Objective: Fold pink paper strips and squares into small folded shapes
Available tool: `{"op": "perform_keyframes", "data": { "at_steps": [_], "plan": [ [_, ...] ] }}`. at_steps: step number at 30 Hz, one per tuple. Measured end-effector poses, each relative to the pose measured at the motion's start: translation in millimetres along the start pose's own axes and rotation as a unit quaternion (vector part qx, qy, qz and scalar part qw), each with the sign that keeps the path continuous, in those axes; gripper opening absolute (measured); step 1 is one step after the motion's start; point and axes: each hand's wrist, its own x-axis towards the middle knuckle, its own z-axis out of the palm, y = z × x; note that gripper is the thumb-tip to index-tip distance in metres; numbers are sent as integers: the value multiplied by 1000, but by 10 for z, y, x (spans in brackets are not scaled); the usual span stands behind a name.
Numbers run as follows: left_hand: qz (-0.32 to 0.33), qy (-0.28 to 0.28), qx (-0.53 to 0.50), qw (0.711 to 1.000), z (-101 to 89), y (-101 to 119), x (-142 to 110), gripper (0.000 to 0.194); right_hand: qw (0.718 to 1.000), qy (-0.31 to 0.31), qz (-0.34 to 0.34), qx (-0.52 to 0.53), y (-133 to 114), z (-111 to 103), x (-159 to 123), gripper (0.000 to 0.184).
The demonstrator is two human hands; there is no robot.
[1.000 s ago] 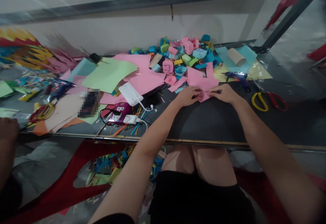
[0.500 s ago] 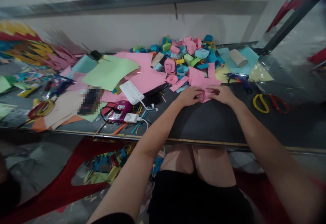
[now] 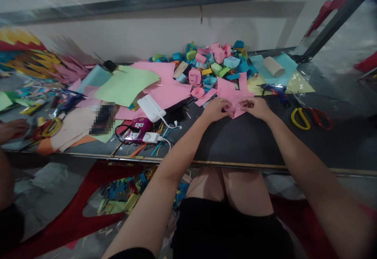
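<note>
A small folded piece of pink paper (image 3: pixel 235 112) is between my hands at the middle of the dark table. My left hand (image 3: pixel 216 110) is closed on its left side, fingers curled. On the opposite side my right hand (image 3: pixel 257 108) grips it, thumb and fingers bent together. My fingers partly hide the folds. Just behind lies a larger pink sheet (image 3: pixel 226 87) with an upright strip at its right. A small pink paper ring (image 3: pixel 197 92) and a loose pink strip (image 3: pixel 206 97) are beyond my left hand.
Behind is a heap of coloured paper pieces (image 3: pixel 216 68). At right lie a glue gun (image 3: pixel 275 89), a cardboard tube (image 3: pixel 273 67) and scissors (image 3: pixel 300 118). To the left are a green sheet (image 3: pixel 126 82), a white power bank (image 3: pixel 151 108), a purple power strip (image 3: pixel 138 127) and another person's hand (image 3: pixel 13 129).
Another person's hand has come into view at the left edge, near the scissors there. My fingers have shifted slightly on the pink paper, and the fold between them shows a little wider.
</note>
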Motion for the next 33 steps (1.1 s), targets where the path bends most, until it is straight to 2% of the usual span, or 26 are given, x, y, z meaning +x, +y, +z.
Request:
{"op": "perform_keyframes", "data": {
  "at_steps": [6,15,19,23,33],
  "plan": [
    [16,-21,-19,999,15,2,19,27,999,31,16,-5,-37,81,10,41],
    [18,-21,-50,998,24,-16,22,24,998,49,27,-35,-111,118,-3,37],
    [48,-33,-45,997,29,-3,13,21,997,59,19,-36,-101,135,1,34],
    [72,-30,-30,997,49,21,0,25,997,58,7,-43,-86,114,-6,33],
    [65,-44,-24,997,32,54,16,20,997,38,20,-71,-161,82,-34,27]
  ]
}}
